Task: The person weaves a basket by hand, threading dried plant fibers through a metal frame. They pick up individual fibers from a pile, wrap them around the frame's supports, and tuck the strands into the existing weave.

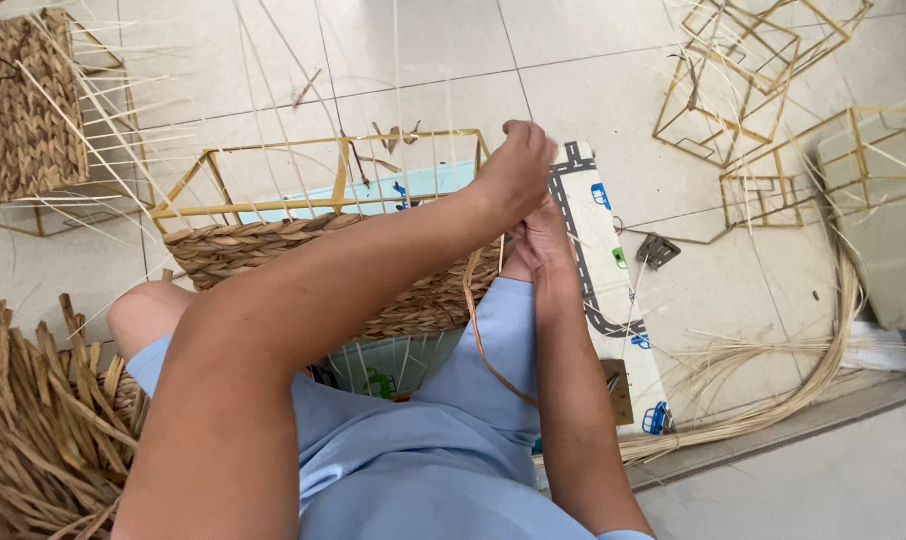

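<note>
Weaving seemed to be in hand: a half-woven basket [273,250] on a gold wire frame [323,150] lay tipped across the person's lap, over the play mat [598,250] spread on the tiled floor [423,60]. Its lower wall was already plaited in brown fibre, while the upper frame stood bare with thin pale spokes rising from it. At the basket's right corner both hands met. The left hand [518,170] was closed, fingers pinched on the top of the frame or a spoke there; which of the two could not be told. The right hand [541,245] sat just below it, closed on a long fibre strand [478,320] that looped down over the blue shorts [443,440].

Beside the left knee, at the lower left of the floor, lay a heap of dry fibre [43,430]. A finished-looking woven basket [23,105] stood at the top left corner. Several empty wire frames [753,80] were scattered along the top right, with a bundle of pale reeds [773,390] curving along the floor's right edge near the step.
</note>
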